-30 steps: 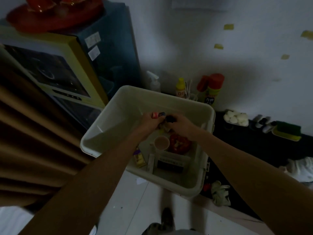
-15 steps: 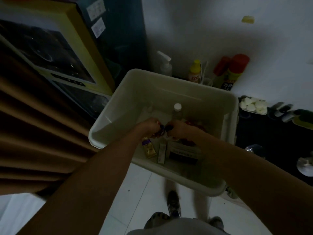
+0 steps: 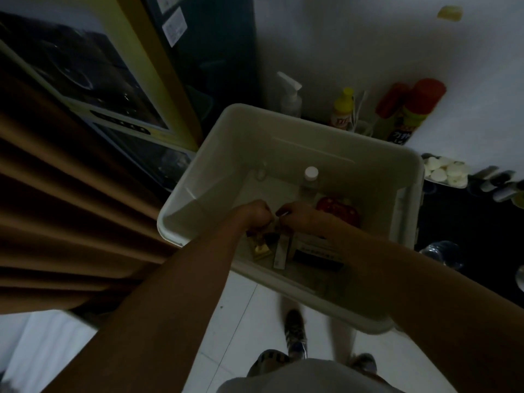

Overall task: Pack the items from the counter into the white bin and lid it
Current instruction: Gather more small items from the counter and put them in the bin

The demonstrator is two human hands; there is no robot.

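Two hands are down inside the white bin, knuckles almost touching above its near-left part. The left hand is curled into a fist; whether it encloses anything I cannot tell. The right hand seems to pinch a small dark item at its fingertips. Directly beneath them lie a gold packet, a slim pale box and a dark box.

What remains on the counter, the cotton pads, red-capped can and yellow bottle, lies beyond the bin and to its right. The right hand is therefore the nearer for the next fetch. No lid shows.
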